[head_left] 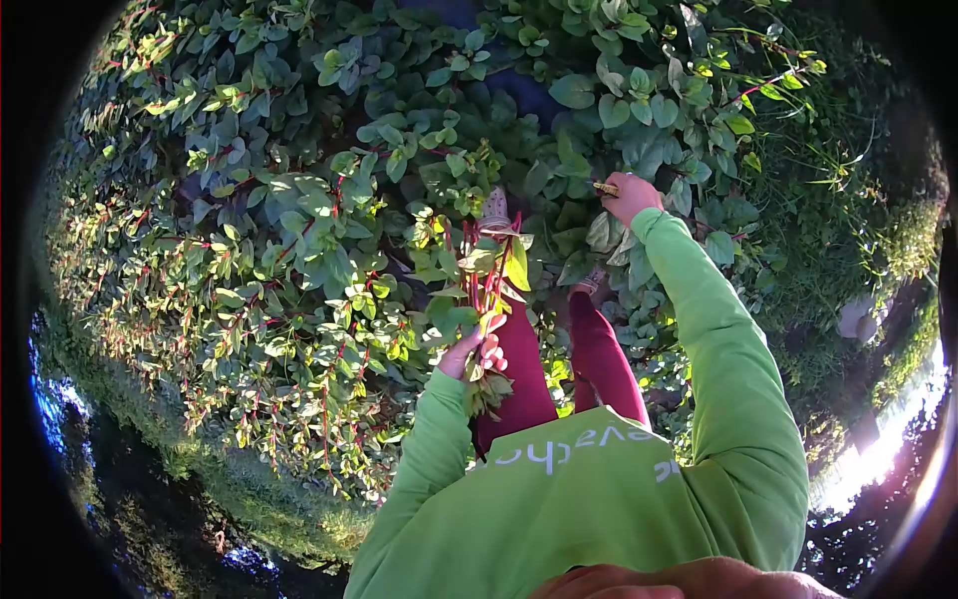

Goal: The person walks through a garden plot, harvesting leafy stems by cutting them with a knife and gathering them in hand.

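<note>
Several red-stemmed leafy cuttings (484,275) are bunched in my left hand (473,349), whose fingers wrap round the stems in front of my left leg. Their leaves spread above and below the grip. Farther out and to the right, my right hand (633,197) is closed round a small yellowish-brown tool (606,188) that points left into the foliage. Its far end is hard to make out among the leaves. Large green leaves (654,150) surround that hand, and a pale, wilted-looking leaf (604,232) lies just below it.
Dense leafy plants (289,220) with red stems cover the ground ahead and to the left. My shoes (495,212) stand among them. Grass and weeds (833,200) grow on the right. A pale object (860,317) lies at the right, too unclear to name.
</note>
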Demonstrator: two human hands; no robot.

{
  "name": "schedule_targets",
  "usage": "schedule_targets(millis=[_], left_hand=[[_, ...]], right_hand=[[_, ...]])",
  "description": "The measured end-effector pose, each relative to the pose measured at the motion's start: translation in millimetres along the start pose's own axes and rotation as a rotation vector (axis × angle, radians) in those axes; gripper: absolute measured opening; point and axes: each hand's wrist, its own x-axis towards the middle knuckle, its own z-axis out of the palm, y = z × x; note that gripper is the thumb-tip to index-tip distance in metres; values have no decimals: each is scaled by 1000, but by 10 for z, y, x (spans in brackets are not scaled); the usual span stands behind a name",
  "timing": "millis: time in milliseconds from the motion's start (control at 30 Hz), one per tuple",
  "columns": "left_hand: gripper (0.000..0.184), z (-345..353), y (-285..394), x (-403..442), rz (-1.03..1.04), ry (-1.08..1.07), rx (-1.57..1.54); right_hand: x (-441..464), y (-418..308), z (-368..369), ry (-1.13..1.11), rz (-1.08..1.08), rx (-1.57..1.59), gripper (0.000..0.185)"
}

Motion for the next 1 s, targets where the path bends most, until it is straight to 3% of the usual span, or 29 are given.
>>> schedule_targets(millis=[67, 100, 133, 200, 233, 300, 333, 367, 400, 433, 467, 533, 600, 633, 667, 733, 767, 833, 867, 900, 933, 1000], left_hand=[[53, -195, -127, -182, 105, 4, -56], [41, -495, -228, -156, 163, -205, -191], [41, -534, -237, -204, 177, -198, -200], [32, -581, -253, -282, 298, 19, -277], [23, -808, -306, -257, 326, 1, -297], [22, -678, -163, -237, 366, 56, -410], [21, -639, -66, -233, 398, 109, -509], [23, -795, -13, -146, 414, -21, -506], [23, -918, -7, -109, 424, -18, -521], [26, -884, 76, -53, 478, -15, -555], [30, -857, 168, 3, 529, -17, -588], [35, -824, 338, 90, 507, -77, -641], [35, -670, 537, 127, 326, -91, -619], [33, -618, 573, 133, 290, 229, -554], [33, -608, 584, 154, 296, 220, -563], [28, -683, 551, 248, 327, 104, -422], [21, -737, 525, 311, 382, 128, -268], [20, -650, 447, 204, 305, 212, -329], [19, -568, 444, 128, 215, 292, -377], [20, -733, 310, 238, 225, 57, -613], [20, -733, 258, 225, 225, 56, -618], [21, -719, 185, 221, 242, 50, -538]], right_hand=[[221, -458, 108, 106, -80, -41, 39], [382, -669, 216, 156, -157, 72, 42], [594, -880, 343, 207, -233, 189, 44], [1022, -1265, 774, 461, -378, 438, 45], [1184, -1402, 921, 448, -390, 432, 45], [1384, -1678, 1132, 117, -264, 289, 46], [1333, -1828, 1162, 99, -281, 279, 46], [1183, -1963, 1167, 84, -189, 306, 45], [998, -2074, 1156, 77, -93, 331, 43], [785, -2146, 1172, 163, -156, 381, 38], [502, -2227, 1115, 59, -139, 555, 34], [-135, -2323, 993, 61, -460, 623, 23], [-625, -2352, 983, -104, -599, 622, 17], [-841, -2403, 826, -189, -757, 582, 17], [-972, -2404, 861, -208, -894, 525, 22], [-1128, -2400, 823, -384, -967, 379, 18], [-1071, -2446, 746, -390, -976, 369, 18], [-778, -2593, 578, -552, -915, 168, 22], [-612, -2724, 482, -383, -857, 14, 32], [-446, -2860, 422, -290, -724, 10, 39], [-353, -3064, 368, -87, -713, -99, 39], [25, -3448, 541, -23, -831, -408, 29]])
